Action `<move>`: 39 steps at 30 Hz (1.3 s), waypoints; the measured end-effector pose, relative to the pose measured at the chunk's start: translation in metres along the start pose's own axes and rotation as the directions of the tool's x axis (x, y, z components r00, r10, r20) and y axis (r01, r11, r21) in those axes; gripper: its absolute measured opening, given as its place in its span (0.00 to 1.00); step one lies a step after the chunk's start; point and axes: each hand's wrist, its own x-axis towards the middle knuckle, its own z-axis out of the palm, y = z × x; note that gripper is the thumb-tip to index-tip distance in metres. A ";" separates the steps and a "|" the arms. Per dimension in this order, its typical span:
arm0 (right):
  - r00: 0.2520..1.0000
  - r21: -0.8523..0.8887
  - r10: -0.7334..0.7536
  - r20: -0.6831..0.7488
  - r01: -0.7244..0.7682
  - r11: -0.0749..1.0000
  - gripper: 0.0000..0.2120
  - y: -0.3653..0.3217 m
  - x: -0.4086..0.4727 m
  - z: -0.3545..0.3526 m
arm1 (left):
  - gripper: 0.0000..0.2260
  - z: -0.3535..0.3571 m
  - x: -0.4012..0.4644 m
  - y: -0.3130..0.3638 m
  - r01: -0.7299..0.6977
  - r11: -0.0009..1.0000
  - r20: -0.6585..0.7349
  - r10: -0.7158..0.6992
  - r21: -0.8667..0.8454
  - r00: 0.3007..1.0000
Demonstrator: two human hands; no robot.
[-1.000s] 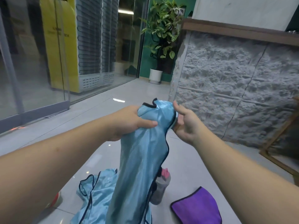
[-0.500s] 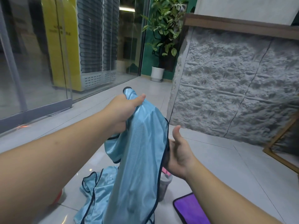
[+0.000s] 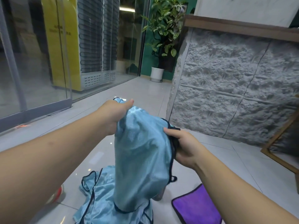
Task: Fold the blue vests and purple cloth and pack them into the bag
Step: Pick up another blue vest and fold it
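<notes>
A light blue mesh vest (image 3: pixel 142 159) with dark trim hangs in the air in front of the person, held up at its top by both hands. The left hand (image 3: pixel 113 115) has its grip closed on the upper left corner of the vest: the thumb lies along the top of the fabric and the other fingers are hidden behind it, with a small loop of dark trim showing just beyond the knuckles. The right hand (image 3: pixel 182 146) holds the vest's right edge lower down, its fingers curled round the dark binding and a bunch of dark strap, thumb on the near side. So the cloth stretches on a slant between the two grips, high at the left and lower at the right, and the body of the vest drops straight down below them, its hem reaching almost to the floor (image 3: pixel 145 94).

On the pale tiled floor under the hanging vest lies a second blue vest (image 3: pixel 98 196), crumpled and spread out. A purple cloth (image 3: pixel 199 207) with a dark border lies flat on the floor to the right, under the right forearm. Just behind the hanging hem part of a grey bottle (image 3: pixel 160 194) shows. A red and white shoe (image 3: pixel 56 194) peeks out below the left forearm.

Further off stand a potted plant (image 3: pixel 163 34) in a white pot, a rough grey stone wall (image 3: pixel 234 88) and a glass partition (image 3: pixel 32 62).
</notes>
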 end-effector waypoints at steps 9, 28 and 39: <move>0.988 0.010 0.084 -0.132 -0.084 0.996 0.15 -0.017 -0.003 -0.001 | 0.25 -0.020 -0.005 -0.025 0.077 0.992 0.658 0.005 -0.096 0.753; 0.976 -0.272 -0.108 -0.191 0.054 0.961 0.25 -0.036 0.002 -0.001 | 0.09 -0.009 -0.003 -0.016 0.058 0.973 0.390 -0.144 0.222 0.909; 1.000 -0.538 0.011 -0.014 -0.017 0.843 0.11 -0.047 -0.010 0.001 | 0.28 -0.004 -0.032 -0.016 -0.258 0.498 0.343 -0.086 0.828 0.935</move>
